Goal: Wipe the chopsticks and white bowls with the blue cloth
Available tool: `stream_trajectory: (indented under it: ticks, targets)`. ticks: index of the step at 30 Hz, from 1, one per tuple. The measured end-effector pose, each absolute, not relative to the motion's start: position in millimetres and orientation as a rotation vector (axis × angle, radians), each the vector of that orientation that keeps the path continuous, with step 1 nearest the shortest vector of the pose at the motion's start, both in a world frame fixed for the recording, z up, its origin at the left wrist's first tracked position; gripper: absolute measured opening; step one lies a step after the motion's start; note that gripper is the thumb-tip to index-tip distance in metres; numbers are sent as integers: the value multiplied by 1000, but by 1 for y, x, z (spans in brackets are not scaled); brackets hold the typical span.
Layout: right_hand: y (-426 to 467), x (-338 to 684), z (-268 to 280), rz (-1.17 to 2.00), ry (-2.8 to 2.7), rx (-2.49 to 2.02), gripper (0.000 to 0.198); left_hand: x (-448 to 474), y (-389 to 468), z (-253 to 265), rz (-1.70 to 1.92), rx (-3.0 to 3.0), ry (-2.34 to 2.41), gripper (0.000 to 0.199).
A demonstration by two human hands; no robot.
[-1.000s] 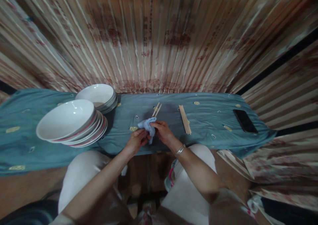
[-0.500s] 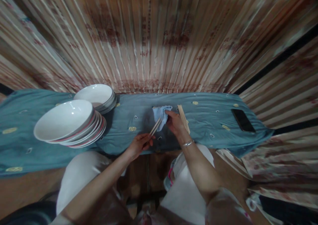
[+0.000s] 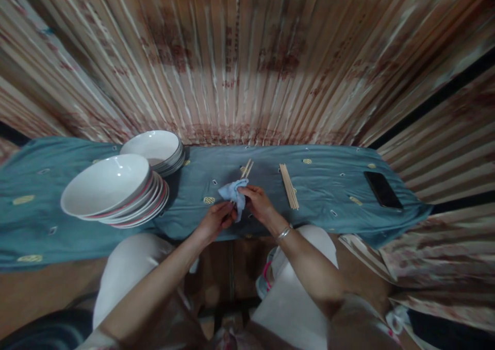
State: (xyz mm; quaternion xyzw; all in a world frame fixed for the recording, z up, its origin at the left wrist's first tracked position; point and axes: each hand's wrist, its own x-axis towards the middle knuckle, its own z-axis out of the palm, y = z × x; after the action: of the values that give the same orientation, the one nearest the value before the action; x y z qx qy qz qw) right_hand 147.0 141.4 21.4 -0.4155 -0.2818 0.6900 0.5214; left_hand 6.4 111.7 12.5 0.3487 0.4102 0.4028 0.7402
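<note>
Chopsticks, a pair of thin light wood sticks (image 3: 246, 168), lie w/ their long way pointing from near-left to far-right. Only the far tips show. The rest is hidden in a small soft blue cloth (image 3: 234, 191) wrapped round the middle. They sit right in front of the person, near the middle of the table.

Biggest thing: a wall of striped pink-brown curtain (image 3: 247, 61) at the far side, w/ long folds. Next, a teal tablecloth w/ small yellow marks (image 3: 328, 185), soft & a bit wrinkly, over the long table. On the left are two stacks of round white shallow bowls (image 3: 116, 187), smooth & shiny, some w/ red rims. Far right lies a flat black phone (image 3: 382, 189). A small bunch of plain wood chopsticks (image 3: 289, 193) lies just right of the hands, long way pointing near to far.

Left hand (image 3: 215, 220) is closed, pinching the near end of the pair. Right hand (image 3: 259, 203) is closed on the blue cloth & is nearer the tips. Both hands touch the cloth. A silver bangle (image 3: 284, 232) is on the right wrist.
</note>
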Motion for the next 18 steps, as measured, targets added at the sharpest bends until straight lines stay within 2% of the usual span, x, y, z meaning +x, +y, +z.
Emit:
stream_trajectory:
  ticks: [7,13,18]
  targets:
    - [137,141,23,1704,-741,-997,25,6,111,13,902,784,913,32]
    - [146,162,35,1624,-704,-990,18,-3,120,18,924,841,1001,44]
    - [143,175,40,1819,-865,-1070,18,-20,133,23,1161,1085,1206,26]
